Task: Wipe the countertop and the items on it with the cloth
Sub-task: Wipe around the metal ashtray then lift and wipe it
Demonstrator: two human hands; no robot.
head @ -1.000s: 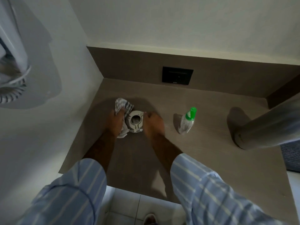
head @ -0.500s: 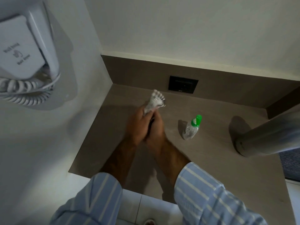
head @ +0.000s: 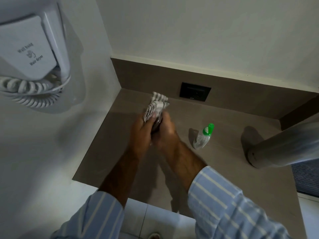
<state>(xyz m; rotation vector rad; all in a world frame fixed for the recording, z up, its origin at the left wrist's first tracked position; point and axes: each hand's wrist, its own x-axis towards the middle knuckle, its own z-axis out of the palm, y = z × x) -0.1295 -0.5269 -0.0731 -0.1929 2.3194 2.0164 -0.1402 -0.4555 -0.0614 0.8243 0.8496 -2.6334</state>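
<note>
The striped cloth [head: 156, 105] is held up above the desk [head: 224, 169], bunched between both hands, its free end fanning up and away toward the back wall. Below the cloth a small dark item [head: 156, 124] sits pinched between the palms; what it is I cannot tell. The left hand [head: 140, 133] has its grip closed on the cloth, thumb on the fabric; the right hand [head: 166, 133] has its grip closed on the dark item, pressed against the left. To the right of the hands, near but apart, a green-capped bottle [head: 202, 137] lies tilted on the desk, probably the next item to wipe, nearer the right hand.
</note>
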